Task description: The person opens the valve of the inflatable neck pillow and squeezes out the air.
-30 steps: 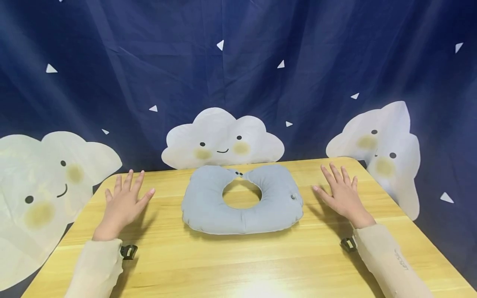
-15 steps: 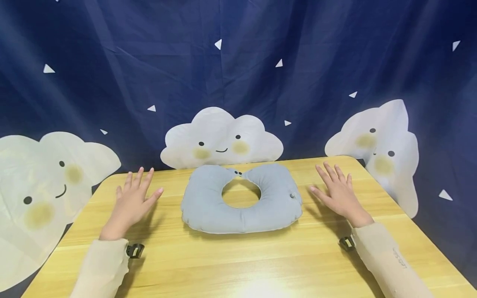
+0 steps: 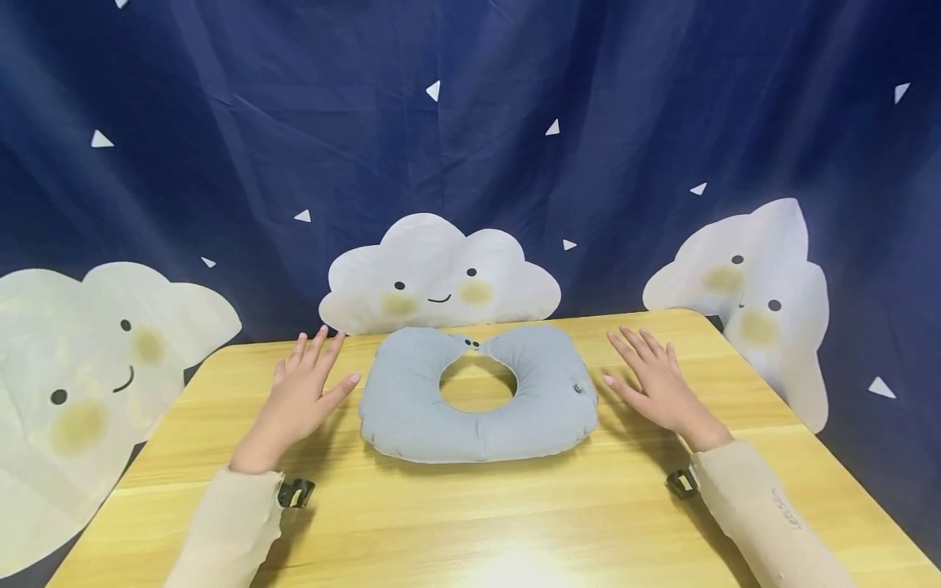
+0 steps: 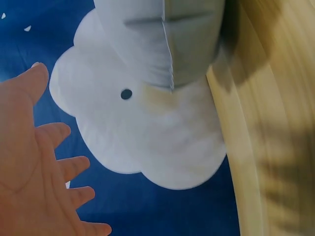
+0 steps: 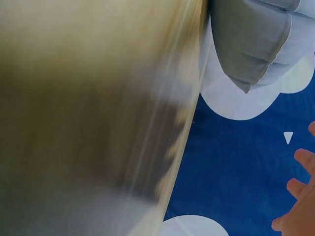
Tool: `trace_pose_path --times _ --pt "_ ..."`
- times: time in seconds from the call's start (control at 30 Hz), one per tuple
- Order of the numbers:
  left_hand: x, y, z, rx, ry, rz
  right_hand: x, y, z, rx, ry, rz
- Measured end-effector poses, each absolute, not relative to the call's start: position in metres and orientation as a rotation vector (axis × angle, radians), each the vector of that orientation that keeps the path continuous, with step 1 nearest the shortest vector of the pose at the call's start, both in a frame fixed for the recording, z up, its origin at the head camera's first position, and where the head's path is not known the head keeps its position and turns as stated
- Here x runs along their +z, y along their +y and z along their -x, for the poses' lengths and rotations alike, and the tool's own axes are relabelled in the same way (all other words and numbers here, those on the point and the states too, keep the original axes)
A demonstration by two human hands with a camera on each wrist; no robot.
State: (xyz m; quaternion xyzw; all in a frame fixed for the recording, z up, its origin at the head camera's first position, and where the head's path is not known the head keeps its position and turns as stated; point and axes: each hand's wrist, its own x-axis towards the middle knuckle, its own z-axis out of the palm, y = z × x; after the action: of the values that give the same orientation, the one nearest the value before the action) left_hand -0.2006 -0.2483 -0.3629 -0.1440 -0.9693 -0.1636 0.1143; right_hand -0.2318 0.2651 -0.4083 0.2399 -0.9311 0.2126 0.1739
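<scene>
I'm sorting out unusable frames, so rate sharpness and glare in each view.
Head view: sharp, with a glare patch on the table near edge. Left wrist view: left hand and pillow fairly clear, wood streaked. Right wrist view: table heavily motion-blurred, pillow edge clearer.

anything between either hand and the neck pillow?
Nothing visible. The left hand and right hand hang open on either side of the grey inflatable neck pillow, with only bare wooden tabletop in the small gaps between.
</scene>
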Motion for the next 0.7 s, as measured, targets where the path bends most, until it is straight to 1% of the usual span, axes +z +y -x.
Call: trace_pose_path --times 0.4,0.7 --pt "-0.363 -0.212 0.206 -0.525 -2.809 0.541 -0.41 0.258 0.233 0.607 -2.619 -0.785" --pt "-0.364 -0.186 0.203 -0.572 -2.788 0.648 -0.408 0.255 0.233 0.636 -2.602 -0.836"
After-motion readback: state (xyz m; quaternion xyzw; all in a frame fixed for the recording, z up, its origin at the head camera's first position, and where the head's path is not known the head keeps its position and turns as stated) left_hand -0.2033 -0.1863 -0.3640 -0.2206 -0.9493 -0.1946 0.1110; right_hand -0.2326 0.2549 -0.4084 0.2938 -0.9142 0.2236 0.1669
